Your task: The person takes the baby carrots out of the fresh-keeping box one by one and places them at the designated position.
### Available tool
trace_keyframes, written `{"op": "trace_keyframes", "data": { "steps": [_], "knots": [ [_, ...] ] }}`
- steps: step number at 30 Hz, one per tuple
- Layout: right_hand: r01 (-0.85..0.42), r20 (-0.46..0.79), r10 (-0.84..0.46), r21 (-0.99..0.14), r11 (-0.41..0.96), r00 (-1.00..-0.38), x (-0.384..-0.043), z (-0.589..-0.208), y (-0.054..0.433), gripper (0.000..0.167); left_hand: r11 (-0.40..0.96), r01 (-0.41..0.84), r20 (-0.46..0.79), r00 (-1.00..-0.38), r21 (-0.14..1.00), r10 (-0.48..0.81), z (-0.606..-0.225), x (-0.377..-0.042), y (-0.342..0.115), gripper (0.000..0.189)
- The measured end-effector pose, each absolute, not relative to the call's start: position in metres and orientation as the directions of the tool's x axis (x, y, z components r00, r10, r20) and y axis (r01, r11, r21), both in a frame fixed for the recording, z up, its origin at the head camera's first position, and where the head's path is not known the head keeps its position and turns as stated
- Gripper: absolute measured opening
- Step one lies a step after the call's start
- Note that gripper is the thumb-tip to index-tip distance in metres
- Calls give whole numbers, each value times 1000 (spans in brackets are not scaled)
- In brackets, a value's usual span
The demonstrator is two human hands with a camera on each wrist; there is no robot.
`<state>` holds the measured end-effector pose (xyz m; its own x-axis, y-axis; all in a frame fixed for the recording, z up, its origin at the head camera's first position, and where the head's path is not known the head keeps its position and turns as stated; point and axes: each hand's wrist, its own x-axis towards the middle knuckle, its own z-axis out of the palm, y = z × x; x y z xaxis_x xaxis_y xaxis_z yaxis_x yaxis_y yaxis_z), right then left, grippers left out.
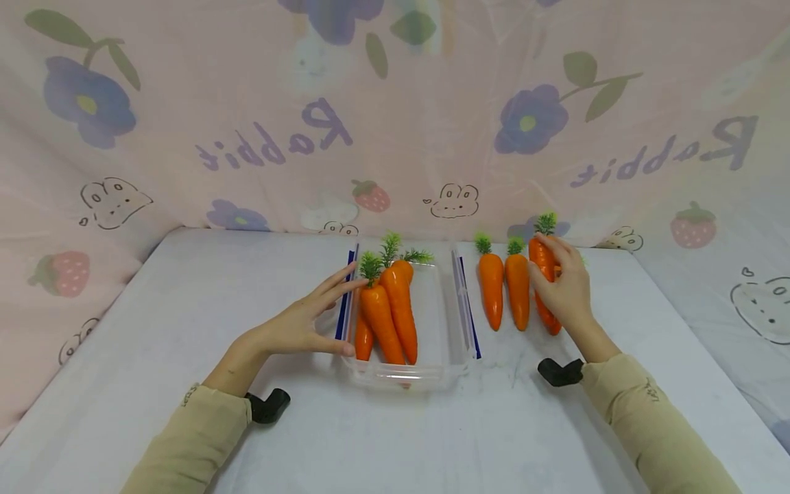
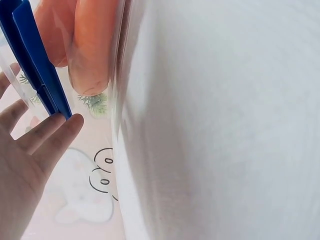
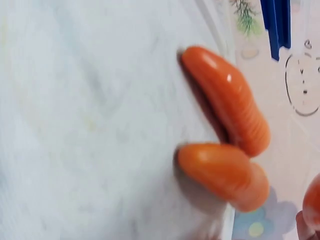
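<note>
A clear plastic box point(image 1: 404, 374) with blue side clips stands mid-table, and several orange toy carrots point(image 1: 400, 312) with green tops lie in it. My left hand point(image 1: 290, 329) is at the box's left side, fingers spread and nearly straight by the blue clip point(image 2: 42, 60). To the right of the box, two carrots point(image 1: 492, 291) lie side by side, tops toward the back. My right hand point(image 1: 566, 285) holds a third carrot point(image 1: 544, 309) beside them, fingers and thumb about its upper part. In the right wrist view only a bit of that carrot point(image 3: 312, 202) shows at the edge.
A white cloth-covered table point(image 1: 395, 439) lies under everything. Behind it hangs a pink curtain point(image 1: 407, 137) printed with rabbits and flowers. A black wrist mount point(image 1: 268, 406) sticks out from the left sleeve, another mount point(image 1: 560, 372) from the right one.
</note>
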<state>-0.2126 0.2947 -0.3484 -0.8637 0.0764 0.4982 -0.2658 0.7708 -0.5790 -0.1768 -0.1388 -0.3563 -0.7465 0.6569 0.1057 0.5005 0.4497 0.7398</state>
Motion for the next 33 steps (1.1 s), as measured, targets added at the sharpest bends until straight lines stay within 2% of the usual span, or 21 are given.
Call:
{"op": "trace_keyframes", "data": {
  "steps": [17,33],
  "knots": [
    [-138,428,161,-586,798,-889,-215,-359,326,51,452,488,96,-752,747,653,-355,-178,-139,94],
    [43,238,223,-588,808,-945,-215,-361,346,56,466,485,87,-756,740,649,-353,-177,-139,94]
  ]
}}
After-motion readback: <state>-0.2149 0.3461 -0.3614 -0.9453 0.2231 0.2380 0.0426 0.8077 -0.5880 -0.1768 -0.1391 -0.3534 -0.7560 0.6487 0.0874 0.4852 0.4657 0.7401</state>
